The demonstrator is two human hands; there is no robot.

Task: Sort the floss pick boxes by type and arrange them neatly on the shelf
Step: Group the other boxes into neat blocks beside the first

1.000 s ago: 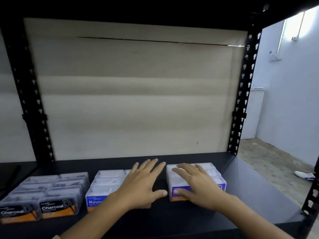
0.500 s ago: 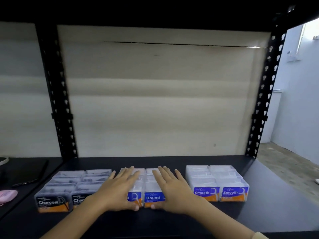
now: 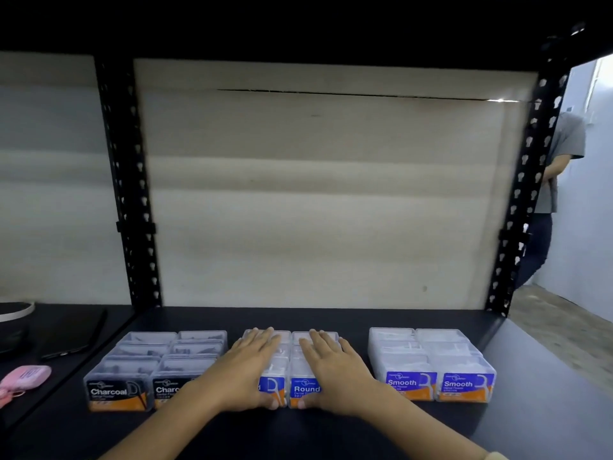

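On the black metal shelf (image 3: 315, 318), the clear plastic, black-labelled Charcoal boxes (image 3: 146, 360) are sitting at the left as a tidy block, two wide and running front to back. Just beside them, the left hand (image 3: 245, 376) is lying flat, fingers straight and spread, on the left column of the clear, blue-labelled Round boxes (image 3: 306, 388). The right hand (image 3: 335, 373) is pressing the right column the same way, and both thumbs are resting against the front labels (nothing is being pinched or lifted). These Round boxes are lying directly under the palms, their long axis pointing away from the person and their labelled ends facing forward. Across a wider gap to the right, the clear, blue-labelled Smooth boxes (image 3: 431, 356) are standing in a matching block. Any squaring-up is probably turning on that uneven spacing, which is calling for a small slide rightward under both palms.
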